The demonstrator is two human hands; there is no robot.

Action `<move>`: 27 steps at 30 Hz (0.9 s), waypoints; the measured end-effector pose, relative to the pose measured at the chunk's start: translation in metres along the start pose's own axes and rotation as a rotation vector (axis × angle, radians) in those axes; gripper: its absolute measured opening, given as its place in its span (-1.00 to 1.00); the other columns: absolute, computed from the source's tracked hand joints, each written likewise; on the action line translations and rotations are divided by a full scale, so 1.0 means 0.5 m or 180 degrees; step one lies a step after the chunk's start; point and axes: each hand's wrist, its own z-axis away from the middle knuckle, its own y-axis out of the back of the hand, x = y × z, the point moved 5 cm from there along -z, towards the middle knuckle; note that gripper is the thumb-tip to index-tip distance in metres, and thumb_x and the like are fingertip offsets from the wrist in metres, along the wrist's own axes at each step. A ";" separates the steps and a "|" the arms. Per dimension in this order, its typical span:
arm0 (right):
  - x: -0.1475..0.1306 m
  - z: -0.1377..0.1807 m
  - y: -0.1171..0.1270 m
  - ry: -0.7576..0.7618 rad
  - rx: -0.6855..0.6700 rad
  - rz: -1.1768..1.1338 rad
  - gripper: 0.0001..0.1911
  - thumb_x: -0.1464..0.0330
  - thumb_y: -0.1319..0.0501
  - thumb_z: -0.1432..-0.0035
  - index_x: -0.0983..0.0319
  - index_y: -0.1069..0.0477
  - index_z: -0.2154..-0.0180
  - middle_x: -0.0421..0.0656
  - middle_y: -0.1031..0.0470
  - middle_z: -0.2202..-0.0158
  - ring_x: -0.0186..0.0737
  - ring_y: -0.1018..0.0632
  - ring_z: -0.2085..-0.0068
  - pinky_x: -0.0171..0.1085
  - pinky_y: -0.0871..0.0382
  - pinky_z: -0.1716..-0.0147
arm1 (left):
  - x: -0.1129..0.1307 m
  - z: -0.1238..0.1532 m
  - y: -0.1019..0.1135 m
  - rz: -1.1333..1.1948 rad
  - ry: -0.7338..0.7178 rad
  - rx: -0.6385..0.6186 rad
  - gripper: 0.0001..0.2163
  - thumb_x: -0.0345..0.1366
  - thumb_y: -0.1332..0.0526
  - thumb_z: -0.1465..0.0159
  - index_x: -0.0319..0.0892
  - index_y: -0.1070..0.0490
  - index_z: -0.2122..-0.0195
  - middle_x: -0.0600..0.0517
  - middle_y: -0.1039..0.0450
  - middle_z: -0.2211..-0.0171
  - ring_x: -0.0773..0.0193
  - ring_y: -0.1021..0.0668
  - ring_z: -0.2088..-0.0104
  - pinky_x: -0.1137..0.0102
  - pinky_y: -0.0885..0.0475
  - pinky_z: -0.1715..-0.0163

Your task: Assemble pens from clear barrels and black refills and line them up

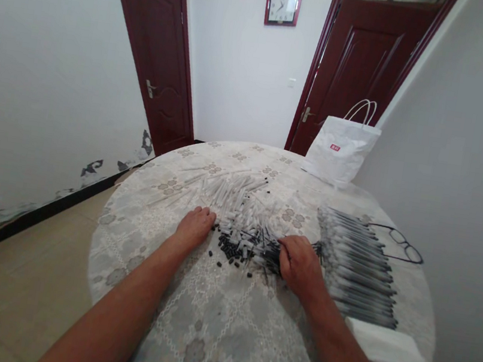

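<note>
My left hand [196, 227] rests at the left edge of a heap of loose pen parts, its fingers curled together; what they hold, if anything, is hidden. At the heap's right side, my right hand [301, 264] is closed, thumb and forefinger pinched beside thin black pen parts [273, 253]. Anything in that pinch is too small to name. Between the hands lie small black plugs [229, 249] and short whitish caps [249, 221]. Clear pen barrels [226, 189] are spread behind them. Right of my right hand, many pens [360, 265] lie side by side in a row.
A round table [211, 322] wears a patterned lace-like cloth. Eyeglasses [404, 245] lie beyond the pen row, and a white folded packet [388, 351] sits at the near right edge. A white paper bag [341, 150] stands at the back right. Walls and two doors surround the table.
</note>
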 end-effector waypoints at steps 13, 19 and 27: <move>-0.037 -0.001 -0.005 0.0190 -0.0459 -0.0097 -0.65 0.47 -0.16 -0.20 0.23 -0.44 -0.03 -0.02 -0.48 0.15 -0.05 -0.42 0.09 -0.08 -0.32 0.00 | 0.031 0.037 0.124 0.2582 0.0751 0.1513 -0.70 -0.28 -0.10 -0.33 -0.20 -0.41 -0.05 -0.10 -0.46 0.14 0.13 -0.50 0.12 0.22 -0.41 0.03; -0.058 0.003 -0.040 0.0358 -0.0713 0.0152 -0.73 0.48 -0.17 -0.24 0.18 -0.51 0.05 -0.05 -0.48 0.21 -0.09 -0.42 0.13 -0.15 -0.32 0.06 | 0.117 0.054 0.081 0.6222 0.1360 0.1105 -0.68 -0.22 -0.31 -0.16 -0.23 -0.44 0.09 0.00 -0.46 0.30 0.35 -0.49 0.43 0.48 -0.39 0.51; -0.049 -0.004 0.009 0.0125 0.0272 -0.0603 -0.73 0.44 -0.08 -0.35 0.17 -0.48 0.03 -0.05 -0.47 0.14 -0.13 -0.49 0.09 -0.15 -0.41 0.06 | 0.130 0.049 0.002 0.6789 0.1384 0.0728 -0.69 -0.23 -0.37 -0.16 -0.20 -0.42 0.10 -0.05 -0.53 0.21 0.36 -0.52 0.37 0.52 -0.43 0.49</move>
